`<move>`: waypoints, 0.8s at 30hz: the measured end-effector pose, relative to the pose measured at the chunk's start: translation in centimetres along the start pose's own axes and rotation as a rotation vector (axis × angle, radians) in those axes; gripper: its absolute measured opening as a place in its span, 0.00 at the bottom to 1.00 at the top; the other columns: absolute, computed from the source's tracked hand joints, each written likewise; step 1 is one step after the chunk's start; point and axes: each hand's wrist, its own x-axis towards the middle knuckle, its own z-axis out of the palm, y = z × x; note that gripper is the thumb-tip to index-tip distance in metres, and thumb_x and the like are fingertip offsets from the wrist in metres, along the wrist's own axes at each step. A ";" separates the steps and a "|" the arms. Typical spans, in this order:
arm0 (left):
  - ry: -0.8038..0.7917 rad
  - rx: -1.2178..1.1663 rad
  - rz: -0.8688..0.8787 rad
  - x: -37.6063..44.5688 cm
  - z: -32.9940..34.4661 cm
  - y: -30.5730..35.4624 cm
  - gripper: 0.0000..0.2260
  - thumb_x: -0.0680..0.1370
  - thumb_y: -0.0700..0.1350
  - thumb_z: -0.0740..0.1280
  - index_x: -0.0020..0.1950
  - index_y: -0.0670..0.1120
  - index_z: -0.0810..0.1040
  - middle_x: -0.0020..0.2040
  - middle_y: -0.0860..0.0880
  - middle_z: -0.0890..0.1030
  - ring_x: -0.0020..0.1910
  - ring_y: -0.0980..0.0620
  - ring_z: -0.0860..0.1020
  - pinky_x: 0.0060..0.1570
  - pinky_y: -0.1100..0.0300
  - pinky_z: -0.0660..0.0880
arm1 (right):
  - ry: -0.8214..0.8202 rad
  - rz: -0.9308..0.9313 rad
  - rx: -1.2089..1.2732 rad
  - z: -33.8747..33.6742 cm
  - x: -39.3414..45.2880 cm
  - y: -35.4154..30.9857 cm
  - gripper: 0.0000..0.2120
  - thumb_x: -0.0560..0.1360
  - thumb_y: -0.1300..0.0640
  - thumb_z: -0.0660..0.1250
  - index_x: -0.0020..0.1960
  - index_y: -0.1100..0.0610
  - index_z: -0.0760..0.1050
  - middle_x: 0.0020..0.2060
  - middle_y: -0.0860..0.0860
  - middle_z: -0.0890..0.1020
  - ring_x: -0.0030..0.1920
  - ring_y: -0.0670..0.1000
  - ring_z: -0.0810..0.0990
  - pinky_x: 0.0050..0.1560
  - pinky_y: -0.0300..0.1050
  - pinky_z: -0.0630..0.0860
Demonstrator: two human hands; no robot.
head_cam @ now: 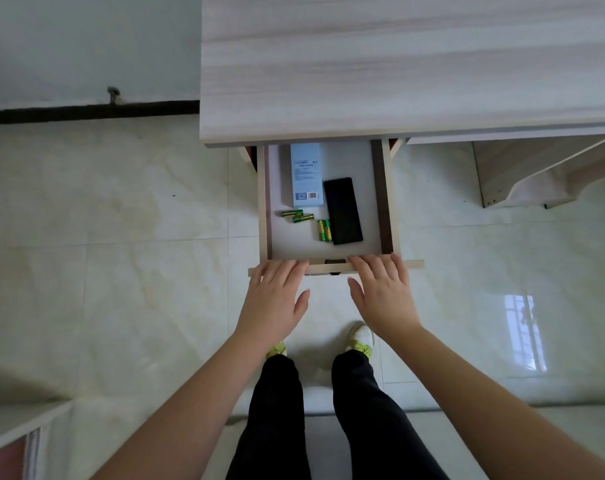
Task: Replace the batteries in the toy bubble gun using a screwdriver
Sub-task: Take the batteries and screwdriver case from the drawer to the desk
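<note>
A desk drawer (386,216) stands pulled out below the desk's front edge. Inside lie several green-and-yellow batteries: two (297,215) near the left, two more (324,230) side by side next to a black flat device (342,210). My left hand (275,299) and my right hand (384,292) rest flat on the drawer's front panel (412,263), fingers spread, holding nothing. No bubble gun or screwdriver is in view.
A pale blue box (306,174) lies at the drawer's back. The light wooden desk top (398,64) fills the upper right. Glossy tiled floor (121,271) surrounds my legs and shoes. Another piece of furniture (13,441) sits at the lower left.
</note>
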 end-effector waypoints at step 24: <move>-0.318 -0.308 -0.202 6.9 -0.7 -1.0 0.14 0.80 0.47 0.64 0.65 0.46 0.75 0.58 0.46 0.78 0.54 0.46 0.77 0.53 0.53 0.76 | 0.065 0.088 0.124 -0.1 -0.9 -0.2 0.16 0.78 0.50 0.55 0.43 0.53 0.80 0.35 0.48 0.81 0.38 0.54 0.77 0.45 0.48 0.71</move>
